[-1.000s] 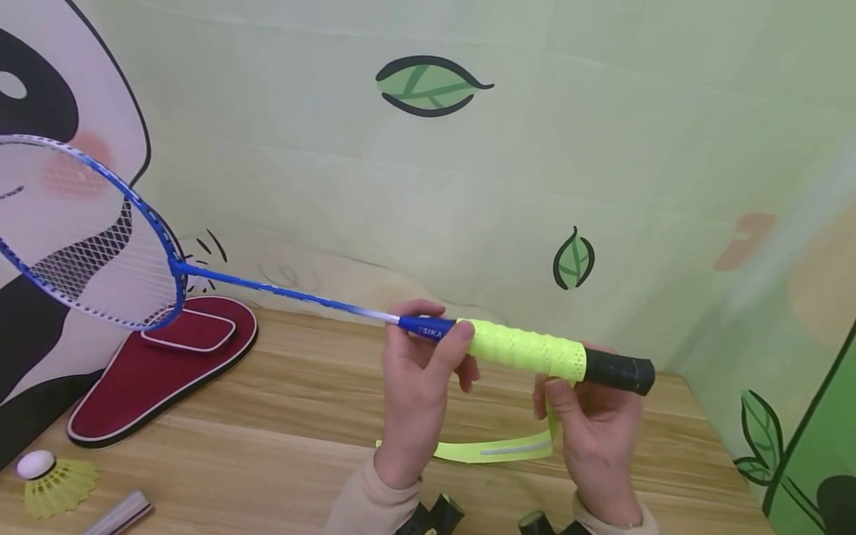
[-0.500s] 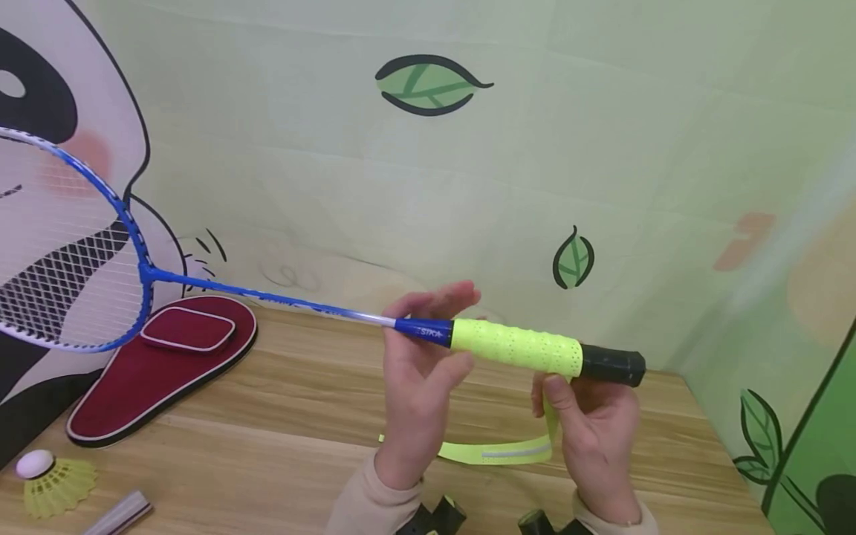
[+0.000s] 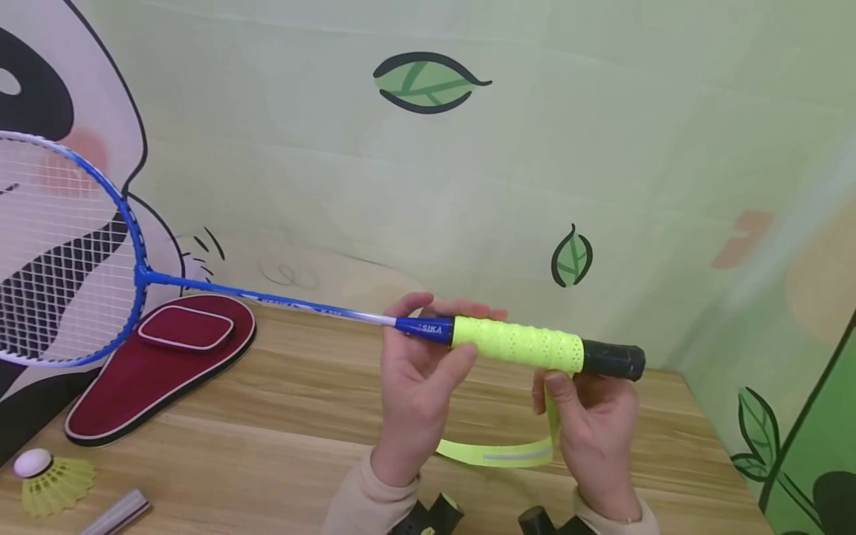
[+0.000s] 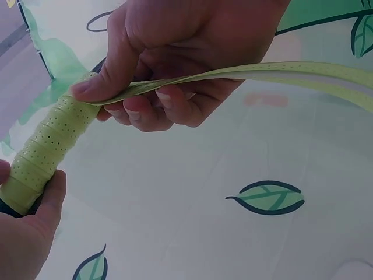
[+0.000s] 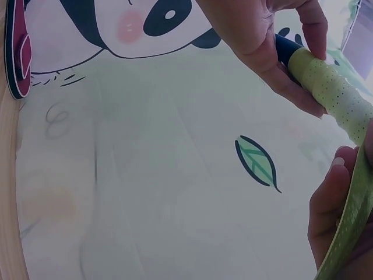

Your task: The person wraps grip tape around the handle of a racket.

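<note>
One racket (image 3: 424,330), left to centre of the frame, is loosely held by the left grip (image 3: 417,397); one yellow strip (image 3: 498,455), lower centre, is pinched by the right grip (image 3: 598,431).

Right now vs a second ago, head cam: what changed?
Racket slid toward image left and rolled, strings facing the camera more squarely. Left grip loosened and resettled: fingertips that curled below the racket now show above it. Unchanged: right grip pinching the tape; bag and shuttlecock lying where they were.
</note>
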`<action>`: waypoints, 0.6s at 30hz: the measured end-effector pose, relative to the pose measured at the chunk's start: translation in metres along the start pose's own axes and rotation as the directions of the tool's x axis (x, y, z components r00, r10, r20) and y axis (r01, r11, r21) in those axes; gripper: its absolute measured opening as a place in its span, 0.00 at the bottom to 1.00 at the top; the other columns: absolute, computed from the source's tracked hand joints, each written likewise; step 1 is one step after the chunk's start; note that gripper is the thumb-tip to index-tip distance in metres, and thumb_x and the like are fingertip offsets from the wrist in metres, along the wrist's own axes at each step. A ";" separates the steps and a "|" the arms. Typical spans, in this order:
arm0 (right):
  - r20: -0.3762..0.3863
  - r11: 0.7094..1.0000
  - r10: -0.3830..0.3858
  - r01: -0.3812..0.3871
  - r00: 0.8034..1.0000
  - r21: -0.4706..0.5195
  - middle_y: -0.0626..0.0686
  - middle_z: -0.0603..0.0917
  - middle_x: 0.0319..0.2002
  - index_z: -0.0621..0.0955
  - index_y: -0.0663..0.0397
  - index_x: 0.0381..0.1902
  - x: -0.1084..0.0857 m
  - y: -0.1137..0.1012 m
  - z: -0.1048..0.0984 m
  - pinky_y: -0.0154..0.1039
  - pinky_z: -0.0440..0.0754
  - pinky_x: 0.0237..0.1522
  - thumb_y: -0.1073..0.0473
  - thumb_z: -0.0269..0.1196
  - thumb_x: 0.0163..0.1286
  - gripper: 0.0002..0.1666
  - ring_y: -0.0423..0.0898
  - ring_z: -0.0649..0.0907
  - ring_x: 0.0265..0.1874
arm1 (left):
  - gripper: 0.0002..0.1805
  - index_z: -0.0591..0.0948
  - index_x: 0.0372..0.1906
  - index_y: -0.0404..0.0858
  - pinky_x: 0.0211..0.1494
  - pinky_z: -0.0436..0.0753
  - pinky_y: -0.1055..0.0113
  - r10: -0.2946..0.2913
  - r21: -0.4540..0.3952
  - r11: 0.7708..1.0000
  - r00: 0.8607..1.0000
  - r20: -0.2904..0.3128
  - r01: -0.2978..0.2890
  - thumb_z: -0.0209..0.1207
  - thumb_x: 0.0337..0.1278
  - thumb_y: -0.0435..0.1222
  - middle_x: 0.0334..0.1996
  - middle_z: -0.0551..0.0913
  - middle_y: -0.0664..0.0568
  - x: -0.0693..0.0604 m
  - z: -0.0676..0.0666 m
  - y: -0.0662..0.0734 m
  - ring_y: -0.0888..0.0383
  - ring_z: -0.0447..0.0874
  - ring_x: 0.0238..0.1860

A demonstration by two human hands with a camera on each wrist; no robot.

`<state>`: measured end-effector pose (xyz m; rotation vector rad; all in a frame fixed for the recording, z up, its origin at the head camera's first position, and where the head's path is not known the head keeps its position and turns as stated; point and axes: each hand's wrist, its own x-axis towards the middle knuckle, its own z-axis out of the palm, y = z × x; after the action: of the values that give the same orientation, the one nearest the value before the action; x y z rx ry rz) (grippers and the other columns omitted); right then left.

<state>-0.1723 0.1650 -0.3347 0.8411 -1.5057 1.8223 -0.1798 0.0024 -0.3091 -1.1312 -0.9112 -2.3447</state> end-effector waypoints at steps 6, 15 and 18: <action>0.000 1.000 -0.006 0.006 1.000 -0.030 0.56 0.81 0.23 0.74 0.75 0.44 0.001 0.001 -0.003 0.33 0.75 0.18 0.80 0.55 0.66 0.09 0.44 0.77 0.18 | 0.29 0.60 0.61 0.43 0.57 0.81 0.58 0.010 -0.003 1.000 1.000 0.028 -0.010 0.51 0.60 0.17 0.52 0.79 0.43 0.001 -0.002 -0.002 0.44 0.80 0.54; -0.008 0.998 -0.047 0.047 0.999 -0.041 0.55 0.81 0.22 0.76 0.77 0.42 0.003 0.003 -0.004 0.31 0.76 0.18 0.79 0.57 0.66 0.07 0.43 0.77 0.18 | 0.24 0.58 0.61 0.40 0.57 0.81 0.57 0.036 0.064 0.997 0.998 0.049 -0.039 0.51 0.66 0.21 0.51 0.79 0.44 0.000 -0.003 -0.003 0.45 0.81 0.54; -0.005 0.997 -0.059 0.059 0.998 -0.044 0.55 0.80 0.22 0.76 0.77 0.41 0.003 0.003 -0.004 0.32 0.75 0.17 0.77 0.58 0.66 0.07 0.43 0.77 0.17 | 0.24 0.59 0.60 0.40 0.56 0.82 0.57 0.031 0.067 0.997 0.999 0.032 -0.033 0.52 0.66 0.22 0.50 0.80 0.44 0.001 -0.003 -0.003 0.45 0.82 0.53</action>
<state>-0.1767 0.1689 -0.3348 0.8494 -1.4960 1.7411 -0.1831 0.0024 -0.3108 -1.1496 -0.9684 -2.2594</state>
